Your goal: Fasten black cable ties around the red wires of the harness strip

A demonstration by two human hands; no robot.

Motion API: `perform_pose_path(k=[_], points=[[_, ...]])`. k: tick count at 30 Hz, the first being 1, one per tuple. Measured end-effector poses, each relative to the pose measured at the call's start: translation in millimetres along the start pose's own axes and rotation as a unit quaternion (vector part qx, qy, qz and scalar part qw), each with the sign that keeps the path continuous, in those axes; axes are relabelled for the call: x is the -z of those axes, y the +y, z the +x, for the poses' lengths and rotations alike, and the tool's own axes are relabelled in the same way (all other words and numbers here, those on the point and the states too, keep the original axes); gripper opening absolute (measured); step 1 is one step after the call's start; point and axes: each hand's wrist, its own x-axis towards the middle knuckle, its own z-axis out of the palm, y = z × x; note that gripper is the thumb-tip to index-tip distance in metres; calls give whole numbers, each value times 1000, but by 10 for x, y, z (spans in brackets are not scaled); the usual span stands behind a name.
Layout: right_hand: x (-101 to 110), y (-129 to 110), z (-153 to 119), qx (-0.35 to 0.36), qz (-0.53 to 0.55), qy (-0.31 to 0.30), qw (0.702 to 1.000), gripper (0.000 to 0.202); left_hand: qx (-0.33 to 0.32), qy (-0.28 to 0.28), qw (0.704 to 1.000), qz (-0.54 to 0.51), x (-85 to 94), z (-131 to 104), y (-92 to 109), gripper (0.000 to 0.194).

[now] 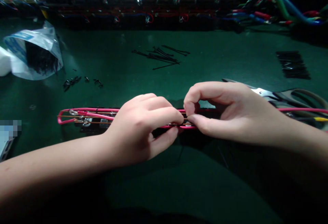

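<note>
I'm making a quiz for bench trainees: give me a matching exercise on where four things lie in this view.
Things:
1. plastic bag
2. scissors
3. loose cable ties
4. pink wire bundle

Places:
A. far right, behind the right hand
B. pinched between both hands
C. far left of the green mat
D. mat's centre, beyond the hands

Pairs: 1-C, 2-A, 3-D, 4-B

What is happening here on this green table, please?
A person works on a bundle of pink wires lying across the green table. The left hand and the right hand both pinch the bundle at its middle, fingertips almost meeting. Scissors lie just behind the right hand. Farther back are loose black cable ties, small black clippings and a plastic bag at the left.
</note>
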Motion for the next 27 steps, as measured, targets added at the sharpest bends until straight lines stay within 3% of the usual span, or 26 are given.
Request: perform_pose_path(k=[4,10,14,18,27], points=[[5,-11,2,-40,17,33,999,6,-93,50,989,101,-35,-79,12,8],[-19,-2,13,-91,42,66,993,9,-237,119,946,184,-95,-127,21,12],[-43,16,20,-100,21,105,989,12,-308,93,914,248,-73,-154,31,12],[-52,14,14,-101,24,137,985,16,-330,97,898,273,-64,-178,42,15],[-39,10,6,-108,-2,114,988,20,-327,94,897,283,-90,-223,37,14]])
